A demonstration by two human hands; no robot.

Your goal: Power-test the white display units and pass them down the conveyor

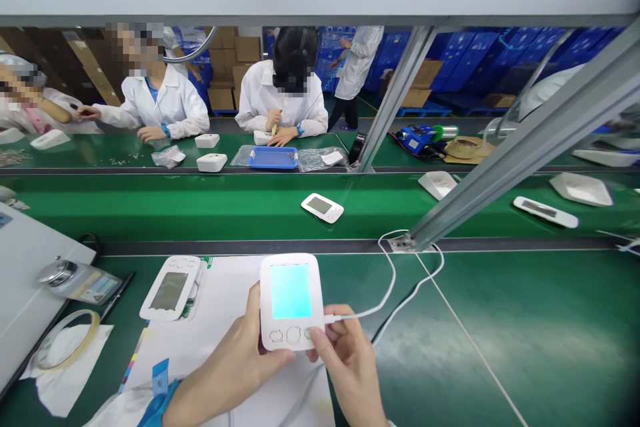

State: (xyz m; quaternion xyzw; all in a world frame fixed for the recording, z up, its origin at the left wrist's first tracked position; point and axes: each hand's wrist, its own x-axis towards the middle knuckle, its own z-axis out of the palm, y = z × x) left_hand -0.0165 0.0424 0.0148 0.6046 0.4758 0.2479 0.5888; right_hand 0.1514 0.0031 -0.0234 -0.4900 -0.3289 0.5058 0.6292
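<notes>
A white handheld device point(293, 337) with a lit cyan screen and several buttons along its lower front is held upright over a white sheet. My left hand point(235, 360) grips it from the left side and below. On the right, my right hand point(347, 360) pinches its lower right corner, the thumb over the rightmost button. A white cable point(363, 312) is plugged into the device's right side, beside my right fingers. Left of my hands, a second white device point(170, 287) with a dark grey screen rests at the sheet's edge, a bit of green circuit board showing under it.
A green conveyor belt point(240, 207) crosses ahead, carrying a white device point(323, 207) and white casings. A slanted metal post point(480, 167) stands at the right. A dispenser bottle point(83, 280) and a tape roll point(67, 340) lie left. Co-workers in white coats sit opposite.
</notes>
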